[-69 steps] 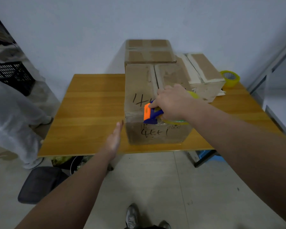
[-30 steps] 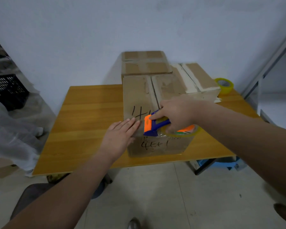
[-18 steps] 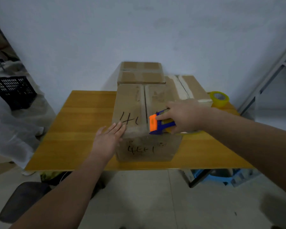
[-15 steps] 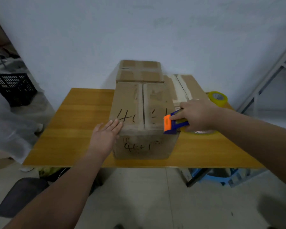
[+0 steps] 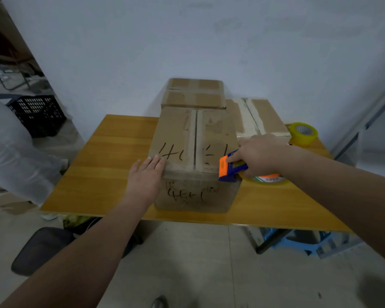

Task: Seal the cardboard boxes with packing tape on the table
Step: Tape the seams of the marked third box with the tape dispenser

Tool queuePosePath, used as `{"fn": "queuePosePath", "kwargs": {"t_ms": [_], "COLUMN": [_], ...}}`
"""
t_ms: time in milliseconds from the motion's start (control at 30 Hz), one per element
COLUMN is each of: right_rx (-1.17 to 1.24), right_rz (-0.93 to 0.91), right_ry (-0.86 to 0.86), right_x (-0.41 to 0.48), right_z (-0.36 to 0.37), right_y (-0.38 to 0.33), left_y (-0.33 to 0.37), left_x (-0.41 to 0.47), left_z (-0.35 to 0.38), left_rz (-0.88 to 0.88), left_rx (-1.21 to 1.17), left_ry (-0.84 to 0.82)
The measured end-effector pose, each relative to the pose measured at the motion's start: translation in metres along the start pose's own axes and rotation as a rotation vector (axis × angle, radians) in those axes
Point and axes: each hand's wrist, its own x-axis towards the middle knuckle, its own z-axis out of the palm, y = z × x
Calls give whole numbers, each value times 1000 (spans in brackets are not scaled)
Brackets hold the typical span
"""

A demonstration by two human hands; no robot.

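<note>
A cardboard box (image 5: 187, 138) with black handwriting stands at the front of the wooden table (image 5: 107, 170), its top flaps meeting along a middle seam. My left hand (image 5: 146, 181) lies flat against the box's near left corner, fingers straight. My right hand (image 5: 257, 155) grips a blue and orange tape dispenser (image 5: 230, 167) with a roll of clear tape, held at the box's near right corner. Two more boxes sit behind: one (image 5: 195, 94) at the back, and another (image 5: 260, 116) to the right with pale tape along its top.
A spare yellow tape roll (image 5: 303, 133) stands at the table's far right corner. A person in white (image 5: 11, 156) stands at the left, near a black crate (image 5: 39, 114). A dark stool (image 5: 39, 247) and a blue stool (image 5: 307, 241) sit under the table edge.
My right hand has carried the dispenser from the middle seam to the box's right corner. My left hand came to lie flat on the box's left corner and has stayed there.
</note>
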Motion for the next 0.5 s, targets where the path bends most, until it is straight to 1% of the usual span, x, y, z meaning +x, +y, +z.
{"fn": "queuePosePath", "kwargs": {"t_ms": [100,267,333,433,500], "right_rx": [16,38,29,76,106], "right_rz": [-4,-27,1,57,78], "right_ry": [3,63,104,147,178], "right_x": [2,-5,-9,-15,-20], "right_z": [3,11,19,32,40], "right_y": [0,0,-1,-3,-5], "left_y": [14,59,77,96,102], "left_x": [-3,5,11,21,27], "left_z": [-3,-10,-13,-14,-14], "left_rz": [39,230,284,328,324], "left_rx": [7,-29,-24,1,14], "left_ry": [-10,0,14,5,-18]}}
